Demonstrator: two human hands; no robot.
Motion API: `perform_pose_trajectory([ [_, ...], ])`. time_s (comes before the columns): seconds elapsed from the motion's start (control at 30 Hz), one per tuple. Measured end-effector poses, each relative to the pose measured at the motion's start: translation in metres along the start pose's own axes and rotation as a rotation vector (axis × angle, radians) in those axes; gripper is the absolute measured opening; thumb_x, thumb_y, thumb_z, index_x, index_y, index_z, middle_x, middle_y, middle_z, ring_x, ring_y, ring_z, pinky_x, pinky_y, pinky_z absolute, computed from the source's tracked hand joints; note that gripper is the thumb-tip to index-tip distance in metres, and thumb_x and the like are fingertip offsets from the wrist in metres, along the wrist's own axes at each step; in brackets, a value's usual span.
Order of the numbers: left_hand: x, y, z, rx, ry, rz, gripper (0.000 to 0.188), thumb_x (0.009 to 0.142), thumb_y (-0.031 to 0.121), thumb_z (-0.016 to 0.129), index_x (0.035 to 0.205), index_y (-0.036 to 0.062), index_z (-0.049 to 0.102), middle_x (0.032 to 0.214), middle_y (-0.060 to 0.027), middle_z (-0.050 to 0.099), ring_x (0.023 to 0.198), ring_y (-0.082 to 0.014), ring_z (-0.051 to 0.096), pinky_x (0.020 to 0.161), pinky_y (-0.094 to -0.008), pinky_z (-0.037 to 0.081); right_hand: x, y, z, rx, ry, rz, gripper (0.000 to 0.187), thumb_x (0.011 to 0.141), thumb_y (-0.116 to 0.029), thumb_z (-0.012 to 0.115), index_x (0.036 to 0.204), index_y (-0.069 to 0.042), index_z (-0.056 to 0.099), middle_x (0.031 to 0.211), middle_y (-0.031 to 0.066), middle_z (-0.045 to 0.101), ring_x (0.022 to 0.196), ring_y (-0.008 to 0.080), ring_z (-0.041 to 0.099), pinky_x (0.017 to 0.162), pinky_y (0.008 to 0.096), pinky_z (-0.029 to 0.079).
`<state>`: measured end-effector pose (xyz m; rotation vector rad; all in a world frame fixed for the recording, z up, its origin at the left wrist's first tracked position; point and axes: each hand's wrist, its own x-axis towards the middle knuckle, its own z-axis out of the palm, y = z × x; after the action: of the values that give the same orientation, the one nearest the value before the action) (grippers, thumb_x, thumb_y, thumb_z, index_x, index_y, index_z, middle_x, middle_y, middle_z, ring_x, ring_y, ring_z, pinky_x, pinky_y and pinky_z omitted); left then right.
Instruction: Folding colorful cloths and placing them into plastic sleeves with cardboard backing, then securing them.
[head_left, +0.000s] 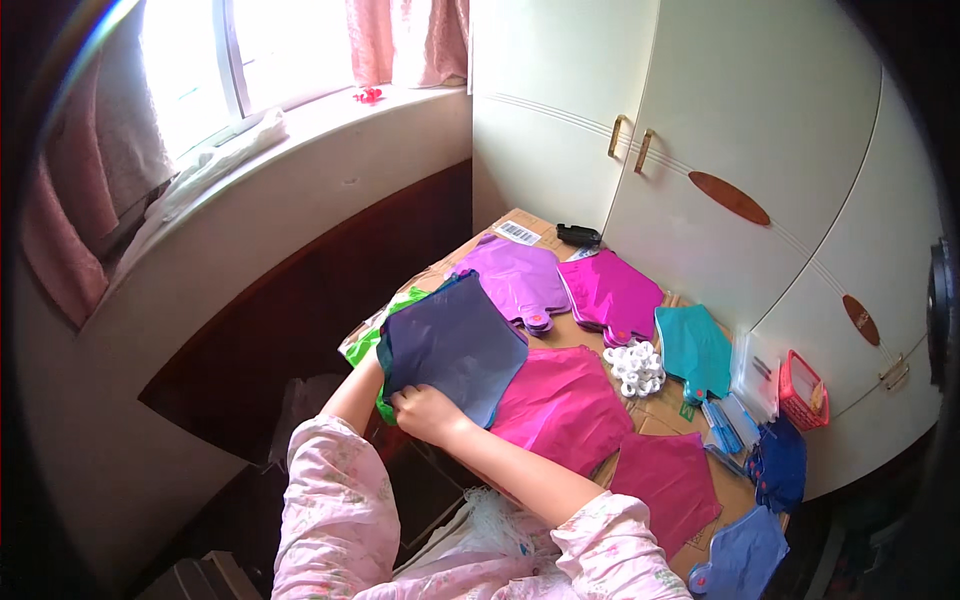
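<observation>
A flat, many-sided, dark blue sheet that looks like an uninflated foil balloon [455, 340] is raised at the near left of the table. My right hand [425, 412] is closed on its near lower edge. My left hand [372, 360] goes in behind its left side, so the fingers there are hidden. Green plastic [362, 345] shows beside and under the sheet. A large pink balloon [560, 405] lies just to its right, partly covered by it. Beyond are a purple balloon stack [515, 280] and a shiny magenta stack [612, 295], both with rounded tabs.
Cardboard [660, 408] covers the table. On it lie white rings [634, 368], a teal stack [695, 348], a dark pink sheet [668, 485], blue packets [732, 425], a red basket [803, 392], navy [778, 465] and light blue sheets [742, 555]. A white wardrobe [740, 110] stands behind.
</observation>
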<state>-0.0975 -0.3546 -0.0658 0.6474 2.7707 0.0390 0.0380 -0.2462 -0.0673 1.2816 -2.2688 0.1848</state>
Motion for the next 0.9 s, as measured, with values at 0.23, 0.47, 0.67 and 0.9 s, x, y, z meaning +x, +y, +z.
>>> perform_pose_trajectory([
  [0.23,-0.032,-0.041,0.03,-0.786,0.729,-0.387,0.061,0.081,0.032,0.062,0.132,0.0042,0.042,0.137,-0.0217,0.041,0.128,-0.0354,0.039,0.106,-0.0425,0.031,-0.016,0.008,0.003,0.067,-0.078,0.135,0.008,0.07,-0.014,0.057,0.065,-0.01,0.062,0.075,0.0035,0.06,0.071,0.0198,0.062,0.061,0.0322,0.052],
  [0.47,-0.074,-0.041,0.078,-0.448,0.666,-0.422,0.068,0.085,0.03,0.056,0.14,0.0036,0.026,0.144,-0.0276,0.026,0.136,-0.044,0.019,0.108,-0.0583,0.016,-0.017,0.019,-0.003,0.341,-0.087,0.41,0.009,0.075,-0.018,0.062,0.071,-0.011,0.066,0.077,0.0061,0.062,0.077,0.0262,0.064,0.065,0.0394,0.052],
  [0.67,-0.076,-0.014,0.068,-1.016,0.959,-0.304,0.057,0.09,0.021,0.051,0.138,0.0016,0.028,0.138,-0.0232,0.033,0.132,-0.036,0.03,0.109,-0.0466,0.022,-0.021,0.024,-0.014,0.381,-0.108,0.472,0.009,0.076,-0.02,0.064,0.075,-0.011,0.067,0.077,0.0056,0.062,0.077,0.0262,0.064,0.067,0.0394,0.051],
  [0.9,-0.087,0.012,0.068,-0.91,1.198,-0.342,0.048,0.091,0.015,0.05,0.133,-0.0013,0.033,0.131,-0.0188,0.036,0.125,-0.0307,0.035,0.106,-0.0385,0.027,-0.023,0.031,-0.017,0.514,-0.097,0.561,0.016,0.071,-0.026,0.071,0.076,-0.011,0.068,0.078,0.0064,0.065,0.075,0.0259,0.064,0.065,0.0376,0.05],
])
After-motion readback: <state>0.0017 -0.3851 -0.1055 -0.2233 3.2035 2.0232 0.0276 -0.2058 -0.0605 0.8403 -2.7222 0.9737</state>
